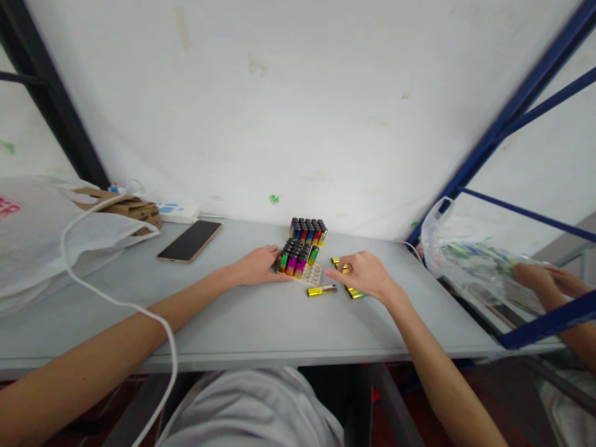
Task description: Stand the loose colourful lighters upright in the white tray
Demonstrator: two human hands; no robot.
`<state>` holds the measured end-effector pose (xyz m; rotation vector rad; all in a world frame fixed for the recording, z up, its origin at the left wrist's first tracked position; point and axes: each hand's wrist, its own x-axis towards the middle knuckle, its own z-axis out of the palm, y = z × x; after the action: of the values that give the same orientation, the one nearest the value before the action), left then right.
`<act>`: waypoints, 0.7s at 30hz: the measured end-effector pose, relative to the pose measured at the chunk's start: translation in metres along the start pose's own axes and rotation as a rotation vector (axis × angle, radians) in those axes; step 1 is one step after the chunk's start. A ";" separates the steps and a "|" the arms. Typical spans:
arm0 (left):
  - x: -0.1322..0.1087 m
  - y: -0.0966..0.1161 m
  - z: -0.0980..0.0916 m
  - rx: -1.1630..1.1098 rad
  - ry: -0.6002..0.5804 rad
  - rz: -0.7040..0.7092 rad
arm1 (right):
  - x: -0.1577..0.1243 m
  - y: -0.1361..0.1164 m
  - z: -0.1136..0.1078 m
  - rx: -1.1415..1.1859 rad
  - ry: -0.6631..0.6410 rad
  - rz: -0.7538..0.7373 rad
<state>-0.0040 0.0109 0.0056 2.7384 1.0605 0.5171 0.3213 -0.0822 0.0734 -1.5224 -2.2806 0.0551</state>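
Observation:
My left hand (255, 266) grips the left side of a pale tray (313, 274), its thumb along the front edge. Several lighters (294, 259) with black tops and multicoloured bodies stand upright in the tray's left part; open sockets show at its right. Over several loose yellow lighters (356, 293) lying on the table, my right hand (365, 273) has its thumb stretched out, apart from the bent fingers. The fingertips partly cover those lighters. A single yellow lighter (321, 290) lies in front of the tray, between the hands.
Behind the tray stands another block of upright lighters (308, 231). A phone (190, 241), a white plastic bag (37, 230), cardboard (125, 208) and a white cable (153, 315) are leftward. Blue frame bars (503, 136) border the right, where another person's hands (540, 277) are beside clear plastic.

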 end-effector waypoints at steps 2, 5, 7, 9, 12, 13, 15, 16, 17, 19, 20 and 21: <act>0.000 0.000 0.000 0.004 -0.007 0.001 | -0.007 0.002 0.006 0.037 -0.146 -0.126; 0.000 0.000 0.000 0.023 -0.016 0.003 | -0.012 0.008 0.014 0.077 -0.276 -0.265; 0.001 0.000 0.000 0.037 -0.022 0.004 | -0.011 0.013 0.014 0.095 -0.285 -0.260; 0.001 0.001 0.000 0.038 -0.024 0.001 | -0.007 0.017 0.009 0.181 -0.270 -0.238; 0.000 0.001 -0.001 0.018 -0.008 -0.005 | 0.000 0.018 0.000 0.437 -0.220 -0.213; 0.000 0.002 -0.001 0.011 -0.002 -0.005 | 0.003 0.017 -0.001 0.542 -0.199 -0.195; 0.000 0.002 -0.001 0.013 -0.001 -0.001 | 0.009 0.014 0.000 0.768 -0.149 -0.132; 0.000 0.002 0.000 0.018 -0.005 0.003 | 0.013 0.012 0.003 0.891 -0.120 -0.089; 0.000 0.002 0.000 0.025 -0.009 0.006 | 0.017 0.009 0.007 1.015 -0.092 -0.042; 0.000 0.002 0.000 0.038 -0.018 0.009 | 0.026 0.003 0.017 1.216 -0.054 0.046; 0.000 0.001 0.000 0.041 -0.020 0.006 | 0.031 -0.001 0.022 1.277 -0.044 0.081; -0.001 0.001 0.000 0.044 -0.021 0.003 | 0.035 -0.004 0.027 1.308 -0.035 0.103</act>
<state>-0.0036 0.0096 0.0062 2.7773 1.0752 0.4700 0.2971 -0.0476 0.0596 -0.8547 -1.4953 1.2958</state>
